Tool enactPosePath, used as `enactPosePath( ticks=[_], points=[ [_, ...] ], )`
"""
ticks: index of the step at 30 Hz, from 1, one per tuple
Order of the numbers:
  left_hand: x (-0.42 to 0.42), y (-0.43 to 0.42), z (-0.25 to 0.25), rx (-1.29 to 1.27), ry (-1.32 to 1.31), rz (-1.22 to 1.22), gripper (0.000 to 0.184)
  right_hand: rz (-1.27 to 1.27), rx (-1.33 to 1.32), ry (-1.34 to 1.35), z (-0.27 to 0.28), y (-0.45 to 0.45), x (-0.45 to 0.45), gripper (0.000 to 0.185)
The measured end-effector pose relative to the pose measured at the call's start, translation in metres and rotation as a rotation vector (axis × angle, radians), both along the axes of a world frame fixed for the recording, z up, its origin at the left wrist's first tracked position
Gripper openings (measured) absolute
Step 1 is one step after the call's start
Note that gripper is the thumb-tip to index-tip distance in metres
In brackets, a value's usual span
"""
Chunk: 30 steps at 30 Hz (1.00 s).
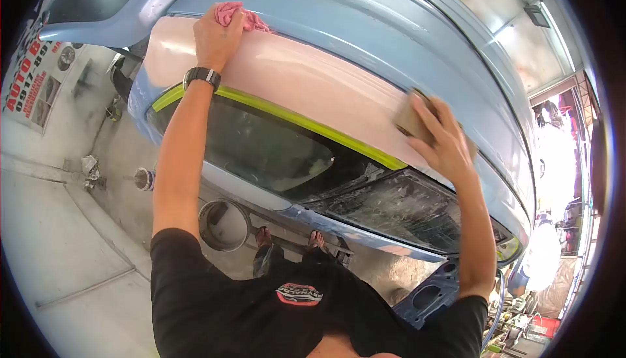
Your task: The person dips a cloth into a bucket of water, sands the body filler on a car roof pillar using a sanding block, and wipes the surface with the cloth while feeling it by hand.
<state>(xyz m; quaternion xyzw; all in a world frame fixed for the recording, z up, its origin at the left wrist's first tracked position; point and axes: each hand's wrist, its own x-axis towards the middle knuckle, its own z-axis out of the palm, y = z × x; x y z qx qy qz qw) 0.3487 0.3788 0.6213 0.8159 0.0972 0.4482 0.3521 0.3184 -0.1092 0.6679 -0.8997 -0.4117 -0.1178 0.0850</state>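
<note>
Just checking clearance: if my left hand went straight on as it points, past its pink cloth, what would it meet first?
Probably the blue car panel beyond the pink cloth in your left hand, though depth is unclear.

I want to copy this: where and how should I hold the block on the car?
Probably across its back, from the side facing the camera: the block seems to have its other face against the car, leaving back and edges reachable. The right hand covers it that way.
</note>
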Motion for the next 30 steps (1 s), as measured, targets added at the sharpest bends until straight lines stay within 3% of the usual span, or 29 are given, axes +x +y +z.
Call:
enactPosePath(
  ticks=[3, 6, 8, 11, 15, 18, 23, 25, 30],
  points=[
    [0.003, -0.001, -0.007, -0.011, -0.019, -0.004, 0.030, 0.011, 0.040, 0.044, 0.003, 0.026, 0.005, 0.074],
    [0.006, 0.003, -0.006, -0.027, -0.068, 0.001, 0.030, 0.147, 0.065, -0.041, 0.000, 0.165, 0.038, 0.069],
    [0.002, 0.002, -0.007, -0.021, -0.071, -0.005, 0.031, 0.219, 0.075, 0.008, 0.004, 0.202, 0.048, 0.068],
    [0.008, 0.005, -0.011, -0.032, -0.038, 0.054, 0.035, 0.217, 0.068, -0.013, 0.001, 0.172, 0.045, 0.071],
    [-0.002, -0.004, -0.003, -0.018, -0.047, -0.011, 0.034, 0.060, -0.001, -0.073, 0.000, -0.001, 0.002, 0.079],
    [0.002, -0.002, -0.006, -0.019, -0.038, -0.003, 0.032, 0.010, -0.008, -0.080, 0.001, -0.003, 0.000, 0.078],
    [0.004, 0.003, -0.006, 0.012, -0.028, 0.044, 0.032, 0.116, -0.001, -0.159, -0.011, 0.213, 0.025, 0.068],
    [0.000, -0.002, -0.001, -0.034, -0.008, 0.019, 0.032, 0.187, 0.066, -0.154, -0.014, 0.260, 0.037, 0.066],
    [0.003, 0.000, -0.005, -0.051, -0.028, -0.004, 0.033, 0.072, -0.003, -0.122, -0.011, 0.093, 0.007, 0.065]
  ],
)
